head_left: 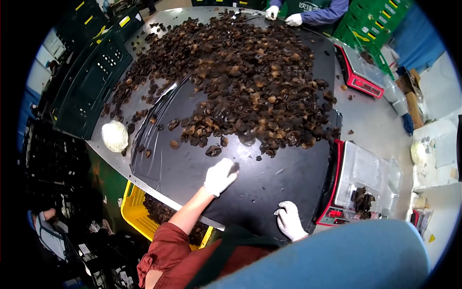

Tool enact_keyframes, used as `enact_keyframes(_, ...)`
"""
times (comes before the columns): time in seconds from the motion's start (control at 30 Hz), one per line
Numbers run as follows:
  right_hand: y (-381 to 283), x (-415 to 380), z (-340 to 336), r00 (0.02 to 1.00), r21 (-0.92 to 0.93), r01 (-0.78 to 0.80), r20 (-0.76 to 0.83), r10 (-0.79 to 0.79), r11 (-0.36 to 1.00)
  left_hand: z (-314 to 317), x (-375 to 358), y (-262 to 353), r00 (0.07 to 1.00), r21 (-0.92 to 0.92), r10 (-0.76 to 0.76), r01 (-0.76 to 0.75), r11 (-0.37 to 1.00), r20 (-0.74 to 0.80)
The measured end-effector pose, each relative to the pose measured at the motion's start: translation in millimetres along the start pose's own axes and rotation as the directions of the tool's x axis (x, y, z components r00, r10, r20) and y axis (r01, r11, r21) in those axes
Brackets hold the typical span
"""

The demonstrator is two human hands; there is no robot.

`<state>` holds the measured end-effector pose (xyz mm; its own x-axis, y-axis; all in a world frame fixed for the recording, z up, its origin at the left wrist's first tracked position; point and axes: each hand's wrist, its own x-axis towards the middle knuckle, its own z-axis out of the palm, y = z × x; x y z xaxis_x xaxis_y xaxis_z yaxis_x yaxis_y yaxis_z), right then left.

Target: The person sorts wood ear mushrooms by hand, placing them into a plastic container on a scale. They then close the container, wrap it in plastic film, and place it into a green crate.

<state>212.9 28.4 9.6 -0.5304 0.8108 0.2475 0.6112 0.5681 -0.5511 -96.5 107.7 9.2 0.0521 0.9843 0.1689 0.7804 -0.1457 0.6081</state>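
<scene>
Brown-black, crinkled fungus-like pieces (250, 86) are lying heaped over the far and middle parts of a silver metal table (358, 115), many on a glossy black plastic sheet (279, 185) that is probably keeping them off the metal. Along the table's left edge, a dark green plastic crate (91, 96) is standing beside the heap, and a white, rounded, netted-looking bundle (115, 136) is resting near the near-left corner. Below the near edge, a yellow plastic basket (132, 212) is holding more dark pieces, seemingly set there for easy reach. Over the sheet, the white-gloved left hand (220, 178) is apparently pinching one small dark piece (235, 167), apart from the heap. At the far edge, a co-worker's white-gloved hands (293, 19) are showing; what they are grasping is impossible to tell. Toward the near edge, the white-gloved right hand (289, 221) is bending its fingers loosely, nothing visible in it. Along the right edge, a red-and-silver scale (368, 87) is standing near the co-worker; a second red-framed scale (332, 214), presumably kept close for the wearer, is carrying a dark clump (362, 202).
</scene>
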Motion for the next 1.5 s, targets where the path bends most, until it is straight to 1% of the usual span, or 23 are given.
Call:
enact_keyframes(0.07, 2, -8, 14, 0.996, -0.021, -0.039, -0.079, 0.037, 0.999, -5, 16, -13, 0.978, 0.073, 0.065, -0.052, 0.996, -0.197)
enact_keyframes(0.13, -2, -2, 21, 0.994, -0.066, -0.051, -0.099, 0.044, 0.996, -13, 37, -21, 0.953, 0.126, -0.079, 0.120, 0.985, -0.293)
enact_keyframes(0.2, -5, 2, 25, 0.992, -0.088, -0.041, -0.122, 0.030, 0.995, -12, 54, -37, 0.942, 0.263, 0.065, 0.026, 0.965, -0.330)
enact_keyframes(0.27, 2, 5, 29, 0.993, -0.052, -0.013, -0.117, 0.007, 0.999, -15, 60, -37, 0.985, 0.312, 0.093, -0.042, 0.949, -0.148)
enact_keyframes(0.3, 11, 5, 30, 0.995, -0.007, 0.004, -0.100, -0.005, 1.000, -7, 60, -45, 0.963, 0.361, 0.175, -0.092, 0.928, -0.204)
enact_keyframes(0.37, 14, 12, 24, 0.991, 0.055, -0.002, -0.132, 0.009, 0.998, -3, 58, -53, 0.982, 0.307, 0.106, -0.054, 0.950, -0.153)
enact_keyframes(0.4, 11, 21, 20, 0.981, 0.220, -0.163, -0.071, 0.183, 0.962, -3, 55, -57, 0.990, 0.281, 0.069, -0.032, 0.959, -0.124)
enact_keyframes(0.43, 11, 33, 13, 0.983, 0.279, -0.161, -0.040, 0.179, 0.947, -3, 52, -59, 0.969, 0.233, 0.164, -0.119, 0.965, -0.184)
enact_keyframes(0.6, 4, 127, 3, 0.978, 0.330, -0.201, 0.019, 0.206, 0.922, -12, 24, -38, 0.946, -0.167, -0.241, 0.208, 0.964, -0.216)
enact_keyframes(0.67, -2, 167, 8, 0.985, 0.349, -0.149, -0.028, 0.170, 0.925, -14, 11, -34, 0.891, -0.408, -0.325, 0.181, 0.895, -0.317)
enact_keyframes(0.7, -1, 184, 14, 0.989, 0.290, -0.115, -0.057, 0.138, 0.950, -21, 5, -32, 0.876, -0.380, -0.379, 0.255, 0.889, -0.299)
enact_keyframes(0.83, 17, 238, 53, 0.987, 0.160, -0.107, -0.100, 0.124, 0.981, -19, -20, -60, 0.860, -0.444, -0.254, 0.035, 0.895, -0.443)
enact_keyframes(0.93, 21, 250, 72, 0.995, -0.065, -0.100, -0.004, 0.100, 0.993, -36, -38, -60, 0.780, -0.926, -0.624, 0.273, 0.260, 0.055)
enact_keyframes(1.0, 14, 247, 71, 0.994, -0.064, -0.038, 0.098, 0.044, 0.997, -38, -43, -54, 0.767, -0.938, -0.640, 0.256, 0.234, 0.050)
enact_keyframes(1.07, 8, 234, 77, 0.997, 0.081, 0.062, 0.051, -0.066, 0.995, -34, -47, -57, 0.772, -0.929, -0.635, 0.254, 0.269, 0.027)
enact_keyframes(1.1, 1, 227, 71, 0.994, 0.108, 0.074, 0.077, -0.082, 0.991, -32, -47, -62, 0.780, -0.905, -0.625, 0.291, 0.311, 0.036)
enact_keyframes(1.17, -5, 211, 68, 0.994, 0.159, 0.087, 0.058, -0.098, 0.983, -21, -36, -69, 0.855, -0.701, -0.473, 0.203, 0.684, -0.213)
enact_keyframes(1.2, -9, 204, 63, 0.998, 0.277, -0.007, 0.062, -0.011, 0.961, -20, -25, -66, 0.882, -0.545, -0.355, 0.141, 0.827, -0.311)
enact_keyframes(1.23, -13, 196, 56, 0.994, 0.391, -0.101, 0.077, 0.077, 0.915, -20, -15, -63, 0.896, -0.590, -0.384, 0.191, 0.784, -0.221)
enact_keyframes(1.33, -11, 172, 38, 0.916, 0.666, -0.391, 0.213, 0.340, 0.635, -39, 27, -30, 0.952, -0.350, -0.282, 0.226, 0.909, -0.117)
enact_keyframes(1.4, -13, 160, 16, 0.823, 0.750, -0.512, 0.288, 0.490, 0.418, -28, 45, -34, 0.973, -0.014, -0.209, 0.209, 0.978, -0.099)
enact_keyframes(1.43, -1, 147, 20, 0.915, 0.671, -0.353, 0.100, 0.392, 0.652, -18, 52, -37, 0.982, 0.156, -0.172, 0.183, 0.971, -0.083)
enact_keyframes(1.5, 2, 134, -1, 0.760, 0.835, -0.532, 0.400, 0.513, 0.136, -11, 60, -41, 0.978, 0.286, -0.207, 0.190, 0.939, 0.029)
